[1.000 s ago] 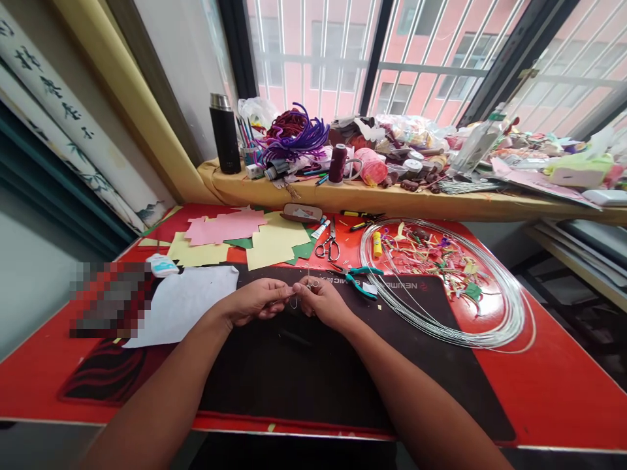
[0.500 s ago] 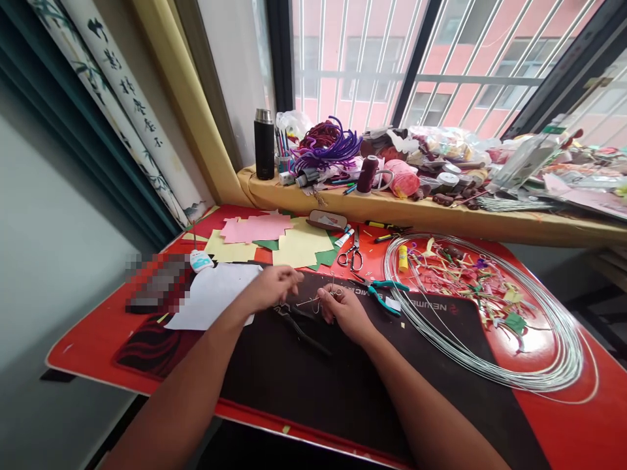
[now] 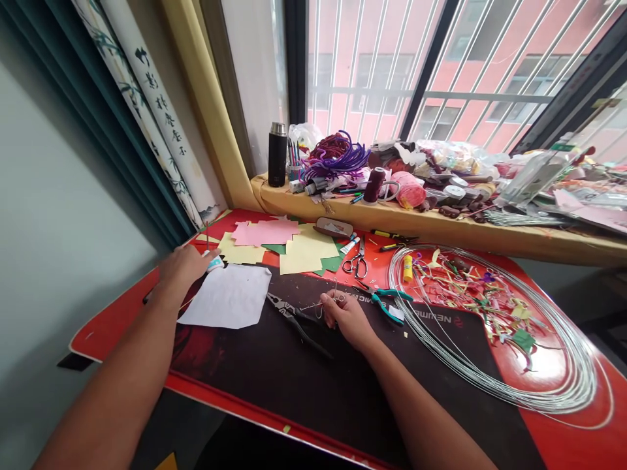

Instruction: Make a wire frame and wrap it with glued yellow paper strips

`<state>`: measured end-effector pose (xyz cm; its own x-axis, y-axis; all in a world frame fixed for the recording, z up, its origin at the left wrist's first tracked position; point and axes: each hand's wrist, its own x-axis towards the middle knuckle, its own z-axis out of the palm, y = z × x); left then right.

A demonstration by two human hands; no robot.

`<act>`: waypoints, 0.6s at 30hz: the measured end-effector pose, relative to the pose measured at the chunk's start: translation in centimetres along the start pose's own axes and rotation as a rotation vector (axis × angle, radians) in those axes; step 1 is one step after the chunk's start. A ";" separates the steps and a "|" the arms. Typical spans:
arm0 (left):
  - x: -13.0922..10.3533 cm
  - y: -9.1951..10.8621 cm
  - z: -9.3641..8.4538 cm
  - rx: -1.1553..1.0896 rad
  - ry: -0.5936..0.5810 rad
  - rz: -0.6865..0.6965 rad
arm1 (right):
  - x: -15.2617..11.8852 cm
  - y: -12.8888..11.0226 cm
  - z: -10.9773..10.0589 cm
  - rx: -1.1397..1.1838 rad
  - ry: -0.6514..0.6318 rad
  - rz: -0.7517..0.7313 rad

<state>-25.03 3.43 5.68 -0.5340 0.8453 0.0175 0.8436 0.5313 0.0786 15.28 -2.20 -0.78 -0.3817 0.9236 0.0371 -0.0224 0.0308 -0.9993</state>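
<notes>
My right hand [image 3: 347,316] is closed, pinching a thin bent wire [image 3: 321,307] with small loops above the black desk mat [image 3: 274,385]. At the far left, my left hand [image 3: 182,266] reaches over the desk beside a small white and teal bottle [image 3: 214,263] with a thin tip. Its fingers are mostly turned away, so I cannot make out whether they touch the bottle. A white sheet of paper [image 3: 228,297] lies between the hands. Black-handled pliers [image 3: 298,325] rest on the mat, and teal-handled pliers [image 3: 386,303] lie past my right hand.
A big coil of silver wire [image 3: 455,362] surrounds colourful scraps [image 3: 475,294] and a yellow glue stick [image 3: 407,268]. Scissors [image 3: 356,264] and pink and yellow paper [image 3: 267,232] lie at the back. A black thermos [image 3: 277,156] and yarn [image 3: 409,189] crowd the sill.
My left hand has moved away from my right hand, leftward across the white paper to the bottle. My right hand still holds the wire in nearly the same place. The view has shifted slightly.
</notes>
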 end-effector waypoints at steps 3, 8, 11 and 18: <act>0.9 0.7 1.5 -0.017 -0.008 0.040 | -0.1 -0.1 0.1 -0.027 0.003 0.007; 1.4 1.1 3.4 -0.130 0.047 -0.035 | -0.2 -0.4 0.1 -0.089 0.006 0.017; 1.9 0.4 4.0 -0.421 0.162 -0.076 | -0.2 -0.4 0.1 -0.106 0.007 0.023; 5.8 -0.4 2.8 -0.764 0.371 -0.047 | -0.2 -0.2 0.2 -0.139 0.006 0.033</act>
<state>-28.29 8.27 2.97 -0.6638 0.6795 0.3125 0.6214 0.2685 0.7361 15.15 -2.46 -0.62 -0.3743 0.9273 0.0041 0.1181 0.0520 -0.9916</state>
